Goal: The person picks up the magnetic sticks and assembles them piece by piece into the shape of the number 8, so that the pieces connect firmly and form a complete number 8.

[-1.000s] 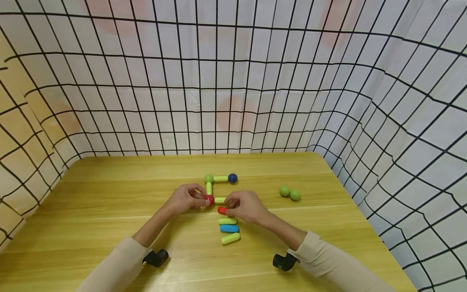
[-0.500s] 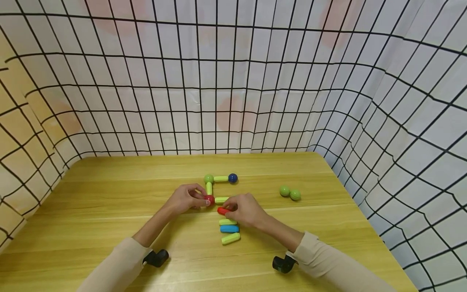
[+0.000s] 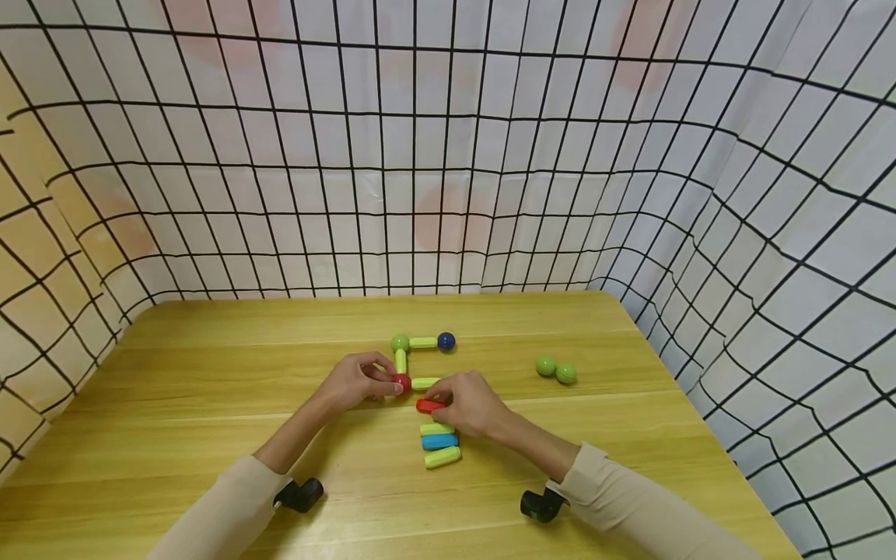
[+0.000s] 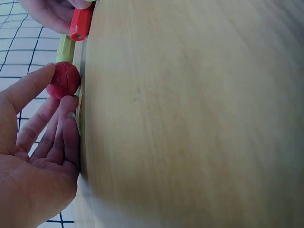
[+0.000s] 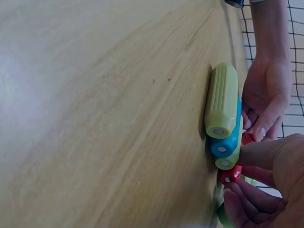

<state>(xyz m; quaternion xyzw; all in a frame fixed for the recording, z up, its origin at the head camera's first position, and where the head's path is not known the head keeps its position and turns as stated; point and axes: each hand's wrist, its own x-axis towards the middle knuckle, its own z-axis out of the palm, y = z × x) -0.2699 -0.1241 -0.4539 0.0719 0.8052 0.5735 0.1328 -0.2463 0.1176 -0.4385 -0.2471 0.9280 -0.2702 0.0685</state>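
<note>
My left hand pinches a red ball between thumb and fingers. Joined to that ball are two yellow-green rods: one runs back to a green ball, the other points right, toward my right hand. In my right hand's fingers is a short red rod, held just in front of that second rod and apart from the red ball. Closer to me lie a yellow-green rod, a blue rod and another yellow-green rod; their visible ends carry silvery discs.
From the green ball a further yellow-green rod leads right to a dark blue ball. Two loose green balls touch each other at the right. Black-gridded white walls surround the wooden table.
My right hand has drawn slightly toward me with the red rod, uncovering more of the rod behind it. The nearest yellow-green and blue rods have shifted slightly closer. My left hand stays put.
</note>
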